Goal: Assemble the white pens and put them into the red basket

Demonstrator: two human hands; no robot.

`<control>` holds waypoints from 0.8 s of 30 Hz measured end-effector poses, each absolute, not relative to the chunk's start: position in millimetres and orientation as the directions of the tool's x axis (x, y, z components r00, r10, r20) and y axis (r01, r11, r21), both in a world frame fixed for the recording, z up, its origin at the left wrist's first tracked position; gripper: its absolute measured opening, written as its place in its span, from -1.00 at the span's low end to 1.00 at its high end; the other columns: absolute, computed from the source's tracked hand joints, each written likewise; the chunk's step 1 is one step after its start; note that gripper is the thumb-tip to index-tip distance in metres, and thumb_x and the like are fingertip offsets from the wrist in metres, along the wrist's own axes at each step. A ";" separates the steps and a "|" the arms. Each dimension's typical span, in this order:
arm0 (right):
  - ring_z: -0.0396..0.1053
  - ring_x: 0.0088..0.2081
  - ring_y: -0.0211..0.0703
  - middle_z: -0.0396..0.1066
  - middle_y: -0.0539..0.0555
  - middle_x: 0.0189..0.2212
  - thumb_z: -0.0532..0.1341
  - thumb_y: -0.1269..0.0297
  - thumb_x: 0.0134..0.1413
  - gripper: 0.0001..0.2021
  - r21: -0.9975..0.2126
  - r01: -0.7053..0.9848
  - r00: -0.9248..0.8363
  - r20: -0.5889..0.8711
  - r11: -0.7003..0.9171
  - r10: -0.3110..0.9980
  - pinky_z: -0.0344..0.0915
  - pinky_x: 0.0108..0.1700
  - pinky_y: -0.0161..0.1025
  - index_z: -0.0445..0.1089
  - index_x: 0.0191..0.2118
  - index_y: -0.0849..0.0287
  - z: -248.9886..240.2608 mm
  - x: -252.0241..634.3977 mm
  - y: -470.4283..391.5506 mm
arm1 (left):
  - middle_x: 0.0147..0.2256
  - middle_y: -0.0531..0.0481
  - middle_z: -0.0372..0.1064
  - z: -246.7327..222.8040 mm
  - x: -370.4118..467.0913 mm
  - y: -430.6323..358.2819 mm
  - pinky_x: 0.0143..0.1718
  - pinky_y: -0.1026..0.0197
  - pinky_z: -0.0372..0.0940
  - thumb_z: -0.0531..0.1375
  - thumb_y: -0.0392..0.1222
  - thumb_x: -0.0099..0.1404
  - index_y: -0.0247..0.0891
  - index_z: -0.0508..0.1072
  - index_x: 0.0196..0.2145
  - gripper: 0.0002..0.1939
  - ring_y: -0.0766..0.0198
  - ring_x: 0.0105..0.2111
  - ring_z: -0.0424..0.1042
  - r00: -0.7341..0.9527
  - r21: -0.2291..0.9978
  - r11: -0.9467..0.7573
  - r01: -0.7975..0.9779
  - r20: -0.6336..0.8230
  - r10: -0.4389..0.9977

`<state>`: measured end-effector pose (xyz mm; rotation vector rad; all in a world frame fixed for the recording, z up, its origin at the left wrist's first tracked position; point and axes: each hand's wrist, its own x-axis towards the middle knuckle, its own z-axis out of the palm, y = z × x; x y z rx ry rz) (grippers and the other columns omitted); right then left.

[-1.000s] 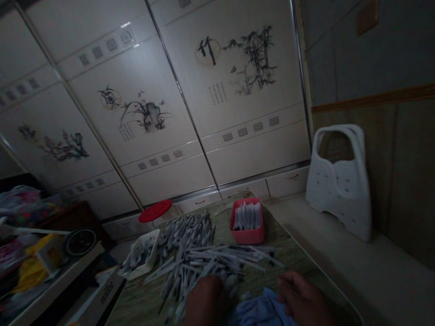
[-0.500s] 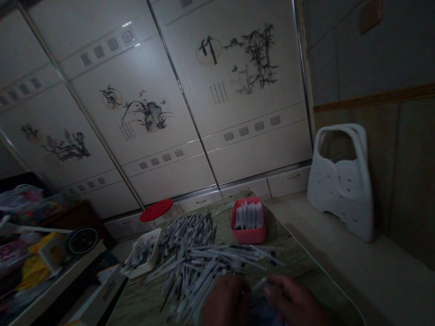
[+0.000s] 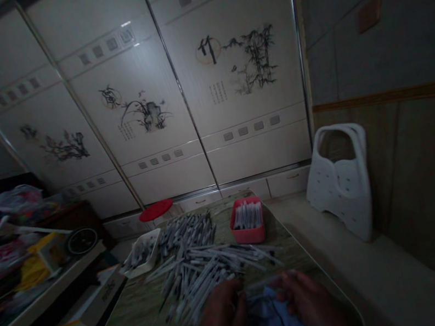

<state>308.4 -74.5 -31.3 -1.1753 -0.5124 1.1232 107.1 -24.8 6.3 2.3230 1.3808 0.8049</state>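
My left hand (image 3: pixel 222 318) and my right hand (image 3: pixel 314 302) are close together at the table's near side, both with curled fingers. Between them runs a pale, translucent pen (image 3: pixel 259 285), pinched at its right end by my right fingers. Its left end meets my left fingertips, which are also closed; the dim light blurs the details. Below the pen, a blue cloth-like item (image 3: pixel 272 318) with a dark cord lies between my wrists. A loose heap of pens (image 3: pixel 202 271) spreads just beyond my left hand.
A pink box (image 3: pixel 249 234) of upright white pens stands at the table's far right. At the far left are a white tray (image 3: pixel 150 260) of pens and another pen pile (image 3: pixel 189 230). Beyond are a red stool (image 3: pixel 156 210) and a folded white plastic seat (image 3: pixel 340 187).
My hands have moved apart, the right one shifting rightward. The pen between them now shows along more of its length, and more of the blue item is visible.
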 end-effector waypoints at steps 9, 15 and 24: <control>0.52 -0.37 -0.09 0.64 0.13 -0.30 0.40 -0.13 -0.07 -0.59 -0.859 -0.512 0.419 -0.283 -0.033 0.863 0.28 -0.46 -0.27 0.55 -0.29 0.14 -36.5 308.5 -74.8 | -0.14 -0.12 0.58 -4.6 83.7 -15.2 -0.06 0.09 0.37 0.10 -0.17 0.36 -0.16 0.55 -0.11 -0.75 0.08 -0.11 0.53 0.302 0.540 -0.396 0.743 0.258 0.918; 0.53 -0.41 -0.08 0.64 0.07 -0.37 0.47 -0.01 -0.16 -0.69 -0.749 -0.662 0.401 -0.377 -0.020 0.835 0.27 -0.50 -0.27 0.52 -0.35 0.07 -39.1 312.4 -71.5 | -0.10 -0.13 0.55 2.9 86.0 6.1 -0.02 0.10 0.32 0.07 -0.21 0.38 -0.18 0.54 -0.10 -0.73 0.07 -0.06 0.49 0.307 0.459 -0.395 0.795 0.257 0.916; 0.54 -0.43 -0.09 0.64 0.10 -0.36 0.48 0.03 -0.19 -0.68 -0.724 -0.690 0.419 -0.399 -0.001 0.816 0.26 -0.52 -0.27 0.50 -0.35 0.10 -40.5 312.7 -67.7 | -0.14 -0.10 0.48 7.2 109.2 28.8 -0.10 0.12 0.22 0.12 -0.28 0.35 -0.15 0.56 -0.12 -0.75 0.05 -0.08 0.40 0.419 0.260 -0.468 0.845 0.224 0.880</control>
